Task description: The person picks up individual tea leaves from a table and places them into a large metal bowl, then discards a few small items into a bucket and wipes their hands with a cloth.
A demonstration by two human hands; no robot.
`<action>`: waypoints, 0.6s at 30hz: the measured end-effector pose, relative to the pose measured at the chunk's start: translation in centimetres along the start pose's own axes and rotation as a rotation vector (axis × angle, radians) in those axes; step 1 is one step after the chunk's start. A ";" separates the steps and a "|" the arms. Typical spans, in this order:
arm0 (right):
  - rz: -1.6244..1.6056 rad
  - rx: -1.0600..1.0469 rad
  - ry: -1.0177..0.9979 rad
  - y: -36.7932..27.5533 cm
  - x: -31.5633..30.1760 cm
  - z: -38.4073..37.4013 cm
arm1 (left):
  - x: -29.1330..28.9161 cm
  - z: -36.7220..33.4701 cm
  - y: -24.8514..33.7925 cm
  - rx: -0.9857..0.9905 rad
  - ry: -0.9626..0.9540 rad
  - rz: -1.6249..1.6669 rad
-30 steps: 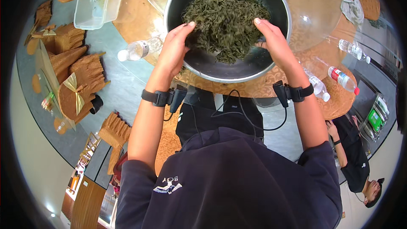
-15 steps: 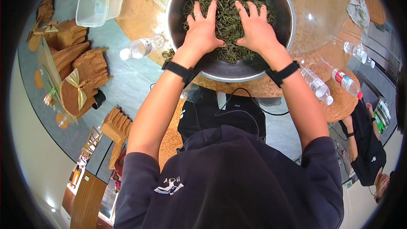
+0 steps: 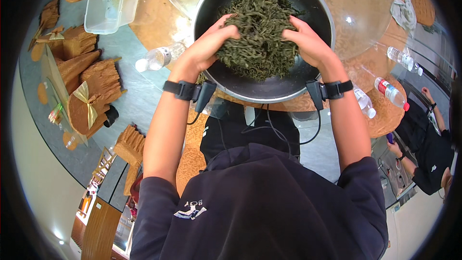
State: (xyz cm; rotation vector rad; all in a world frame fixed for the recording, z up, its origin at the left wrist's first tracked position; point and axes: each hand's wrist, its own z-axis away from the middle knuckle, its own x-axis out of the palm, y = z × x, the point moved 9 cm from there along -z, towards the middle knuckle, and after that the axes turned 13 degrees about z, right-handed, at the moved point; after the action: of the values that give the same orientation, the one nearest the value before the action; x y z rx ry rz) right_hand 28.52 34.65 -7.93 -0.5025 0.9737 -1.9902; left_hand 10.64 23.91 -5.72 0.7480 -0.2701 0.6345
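Observation:
A wide, dark-lined metal bowl [image 3: 269, 91] stands on the table near its front edge. Inside it, twisted dark green leaves [image 3: 260, 36], like tea leaves, are gathered into one thick heap. My left hand [image 3: 211, 42] presses on the heap's left side, thumb on top and fingers curled under and partly hidden. From the opposite side my right hand [image 3: 310, 42] holds the heap in the same way. Between them the leaves look bunched up and slightly blurred. Dark straps with small devices and cables sit on both wrists.
Left of the bowl lies a clear plastic bottle [image 3: 156, 58], with a clear tub [image 3: 108, 12] behind it. Several bottles, one red-capped [image 3: 392, 94], are at the right, and a grey cloth [image 3: 404, 12] lies farther back. Another person [image 3: 426, 144] is at the far right.
My hands have gone from spread flat on the leaves to cupping them from both sides. The leaves are drawn together into a taller heap. The person at the right has shifted.

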 end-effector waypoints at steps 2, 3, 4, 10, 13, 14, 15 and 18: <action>-0.144 0.038 0.020 0.1 -0.7 1.7 | -1.3 0.8 -1.0 -0.126 0.029 0.220; -0.264 0.147 -0.042 0.2 -0.3 2.4 | -2.6 1.0 -1.7 -0.234 0.101 0.236; -0.264 0.147 -0.043 0.6 -0.7 2.3 | -2.8 1.0 -2.1 -0.234 0.102 0.237; 0.067 0.122 0.139 1.6 -1.3 1.8 | -3.9 0.8 -3.3 -0.078 0.396 0.092; 0.523 -0.051 0.325 -0.1 -2.8 1.9 | -2.8 2.5 -0.5 0.187 0.404 -0.136; 0.796 -0.129 0.469 -1.5 -3.3 2.6 | -3.2 2.3 -1.0 0.184 0.403 -0.137; 0.823 -0.168 0.506 -2.3 -3.3 2.9 | -2.7 2.4 0.2 0.328 0.371 -0.356; 0.966 -0.299 0.579 -4.6 -2.3 4.0 | 1.1 3.8 2.3 0.688 0.302 -1.029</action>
State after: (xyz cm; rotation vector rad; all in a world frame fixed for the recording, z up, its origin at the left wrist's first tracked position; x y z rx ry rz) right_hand 30.07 36.32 -1.78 0.3918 1.5048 -1.1019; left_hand 10.01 23.00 -1.29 1.2839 0.6312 -0.1826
